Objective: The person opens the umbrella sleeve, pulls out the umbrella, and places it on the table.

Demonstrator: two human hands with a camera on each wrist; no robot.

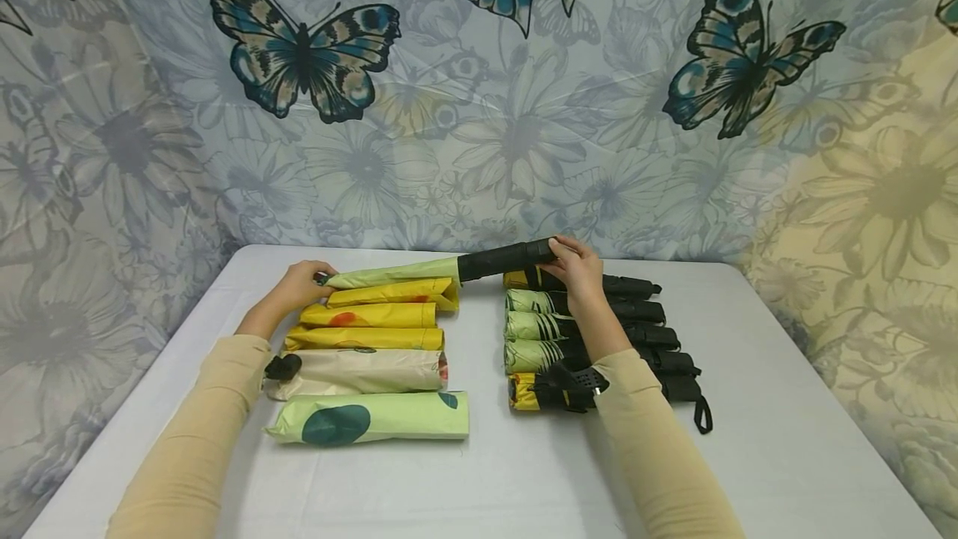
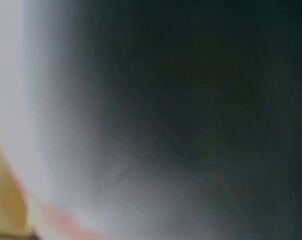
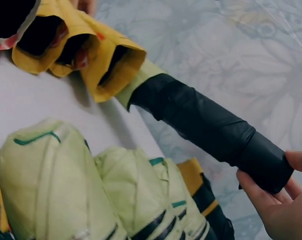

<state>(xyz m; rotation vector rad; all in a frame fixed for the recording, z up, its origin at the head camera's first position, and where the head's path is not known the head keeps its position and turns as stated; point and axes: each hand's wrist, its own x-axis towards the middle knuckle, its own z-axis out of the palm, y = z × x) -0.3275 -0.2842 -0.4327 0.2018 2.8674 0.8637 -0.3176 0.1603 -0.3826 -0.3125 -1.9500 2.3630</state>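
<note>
Near the back edge of the table, a black folded umbrella (image 1: 497,260) is partly inside a light green sleeve (image 1: 397,274). My right hand (image 1: 581,271) grips the bare right end of the umbrella, thumb and fingers on opposite sides, as the right wrist view also shows. At the far left end of the sleeve, my left hand (image 1: 305,282) pinches the tip. The umbrella slants, its right end higher and lifted over the other umbrellas. A dark, blurred surface fills most of the left wrist view, so the left fingers cannot be seen there.
Left of centre lie several sleeves in a column: yellow ones (image 1: 367,315), a cream one (image 1: 367,371) with a black piece at its left end, and a light green one (image 1: 404,418). Folded umbrellas (image 1: 533,325) lie in a column under my right forearm. A butterfly-print cloth (image 1: 516,131) hangs behind the table (image 1: 771,439).
</note>
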